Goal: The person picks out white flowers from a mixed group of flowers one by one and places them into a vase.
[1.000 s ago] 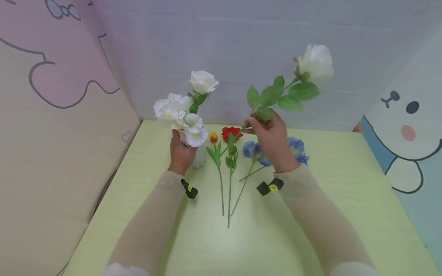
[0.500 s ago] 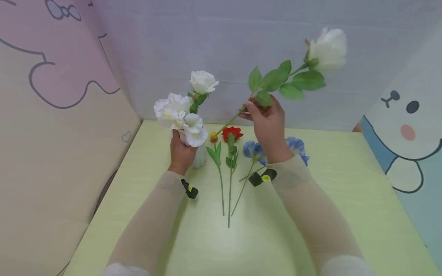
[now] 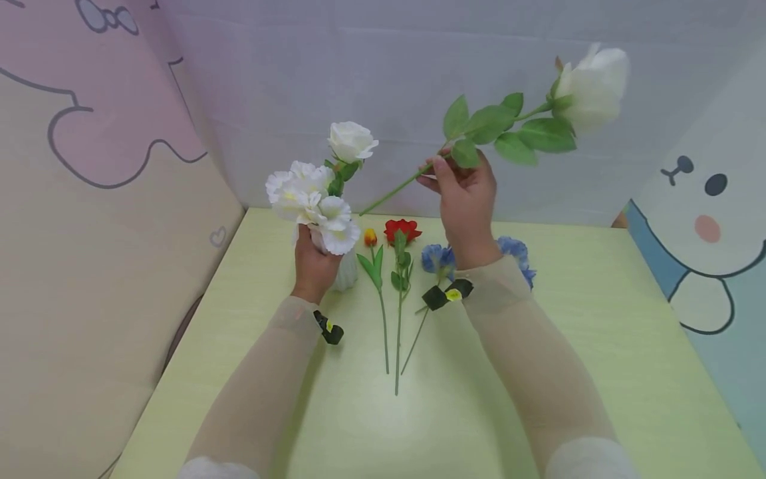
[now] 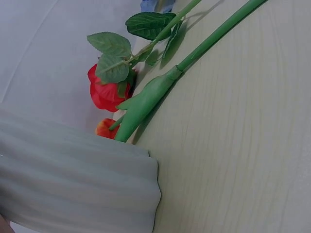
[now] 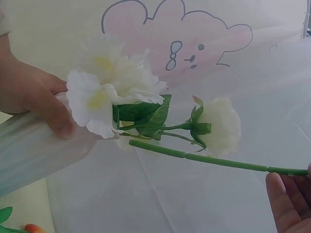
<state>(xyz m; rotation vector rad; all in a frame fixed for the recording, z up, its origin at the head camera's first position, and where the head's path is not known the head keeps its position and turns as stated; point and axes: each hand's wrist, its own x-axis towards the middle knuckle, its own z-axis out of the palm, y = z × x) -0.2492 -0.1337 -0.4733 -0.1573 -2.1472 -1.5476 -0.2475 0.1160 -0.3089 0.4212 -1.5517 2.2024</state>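
My left hand [image 3: 315, 269] grips a white ribbed vase [image 3: 346, 273] near its top, with the thumb across the neck in the right wrist view. Ruffled white flowers [image 3: 311, 199] and a white rose [image 3: 352, 142] stand in that vase. Up to the right, my right hand [image 3: 469, 206] pinches the green stem of another white rose [image 3: 592, 90]. This rose is tilted, its bloom high at the right and its stem slanting down left. In the right wrist view the cut stem end [image 5: 138, 144] is beside the flowers, close to the vase mouth.
On the pale yellow table [image 3: 359, 426] lie an orange-yellow tulip [image 3: 370, 237], a red flower [image 3: 402, 231] and blue flowers [image 3: 438, 258], partly hidden by my right arm. A white curtain-like wall [image 3: 395, 86] rises behind the table, with cartoon panels at both sides.
My right hand has risen, carrying the white rose up and to the right, and its stem end has come off the table flowers towards the vase top. The left hand stays still.
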